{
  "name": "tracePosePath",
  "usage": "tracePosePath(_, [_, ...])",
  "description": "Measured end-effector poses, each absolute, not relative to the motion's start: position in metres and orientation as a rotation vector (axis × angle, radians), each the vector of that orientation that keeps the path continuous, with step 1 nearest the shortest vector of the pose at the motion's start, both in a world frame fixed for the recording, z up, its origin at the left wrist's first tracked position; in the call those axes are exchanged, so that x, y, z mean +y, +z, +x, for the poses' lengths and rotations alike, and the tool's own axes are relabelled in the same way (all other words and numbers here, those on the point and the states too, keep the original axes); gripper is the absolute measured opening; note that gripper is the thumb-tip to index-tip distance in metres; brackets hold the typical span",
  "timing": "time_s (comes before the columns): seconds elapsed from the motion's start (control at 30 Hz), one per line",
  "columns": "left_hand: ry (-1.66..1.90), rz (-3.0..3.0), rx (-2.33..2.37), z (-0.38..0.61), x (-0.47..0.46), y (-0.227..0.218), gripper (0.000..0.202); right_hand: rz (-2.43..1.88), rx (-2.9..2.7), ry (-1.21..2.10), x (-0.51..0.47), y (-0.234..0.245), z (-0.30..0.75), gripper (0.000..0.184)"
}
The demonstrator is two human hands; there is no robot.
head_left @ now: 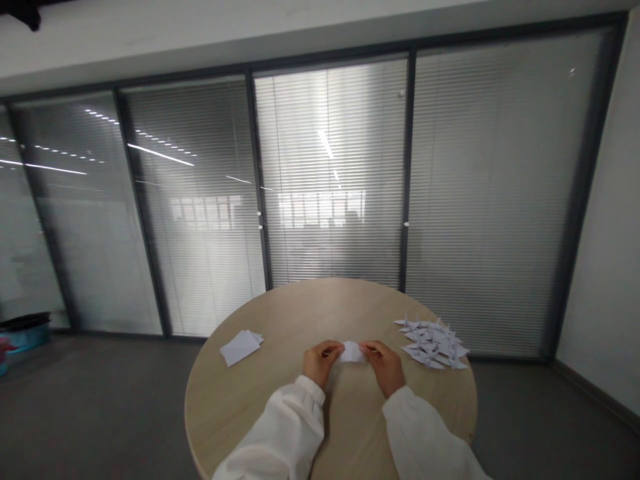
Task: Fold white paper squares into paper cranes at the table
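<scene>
A small folded piece of white paper (352, 352) is stretched between my two hands, just over the round table. My left hand (320, 362) pinches its left edge between thumb and fingers. On the opposite edge, my right hand (384, 365) has the same kind of pinch. To the right lies a pile of folded white paper cranes (434, 343), crowded together with pointed tips sticking up. Flat white paper sheets (241, 347) rest in a loose stack on the left. The finer creases of the held paper are too small to make out.
The round wooden table (330, 300) reaches close to a glass partition with blinds (333, 167) in dark frames. A blue bin with a dark liner (27, 333) stands on the grey floor at far left. A white wall (613, 233) closes off the right side.
</scene>
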State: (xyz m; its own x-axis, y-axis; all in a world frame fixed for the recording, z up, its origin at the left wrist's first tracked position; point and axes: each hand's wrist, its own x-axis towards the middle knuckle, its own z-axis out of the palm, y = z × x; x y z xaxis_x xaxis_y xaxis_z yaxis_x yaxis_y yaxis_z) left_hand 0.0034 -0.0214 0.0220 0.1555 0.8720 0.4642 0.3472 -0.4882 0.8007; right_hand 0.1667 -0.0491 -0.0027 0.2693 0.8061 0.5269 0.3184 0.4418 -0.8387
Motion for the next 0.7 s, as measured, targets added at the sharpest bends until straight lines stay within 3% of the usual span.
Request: tracePosePath(0.7, [1.433,1.995,1.032,0.0037,-0.0205,0.0205,0.021,-1.048,-1.379,0.453,-0.0535,0.0031,0.1648,0.025])
